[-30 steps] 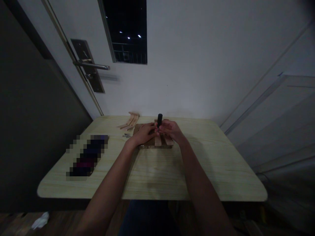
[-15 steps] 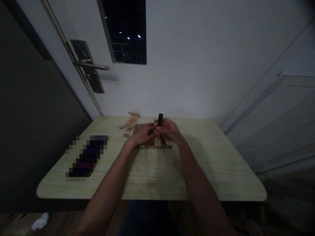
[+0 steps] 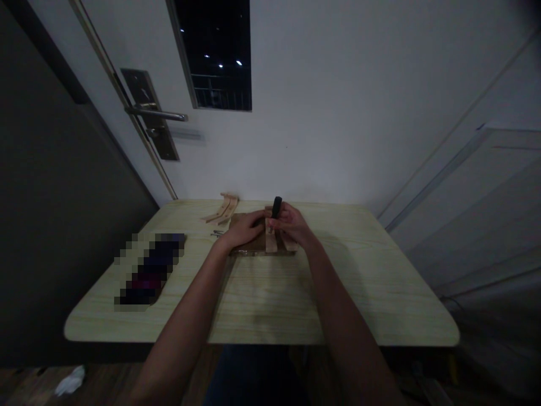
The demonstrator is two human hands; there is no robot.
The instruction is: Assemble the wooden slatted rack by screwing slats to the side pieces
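My right hand [image 3: 296, 224] is closed around a screwdriver [image 3: 276, 207], whose black handle points up and leans slightly right. Below it, the tip stands over a light wooden strip [image 3: 271, 243]; its exact contact is too small to make out. My left hand [image 3: 244, 230] lies across a brown cardboard-like slab [image 3: 253, 248], its fingers stretched toward the strip's left side. A second wooden piece [image 3: 289, 243] sits to the right, partly hidden under my right hand. Several small screws [image 3: 217, 233] lie on the table just left of the slab.
Slotted or drilled wooden pieces [image 3: 224, 208] lie at the back left of the pale wood-grain table [image 3: 270, 316]. A dark, pixelated flat object [image 3: 154, 270] is on the left side. Behind the table stands a white door with a metal handle [image 3: 158, 114] and a dark window.
My left fingers have drawn back a little from the screwdriver's tip, showing more of the strip. The screwdriver handle has shifted slightly right, still in my right hand.
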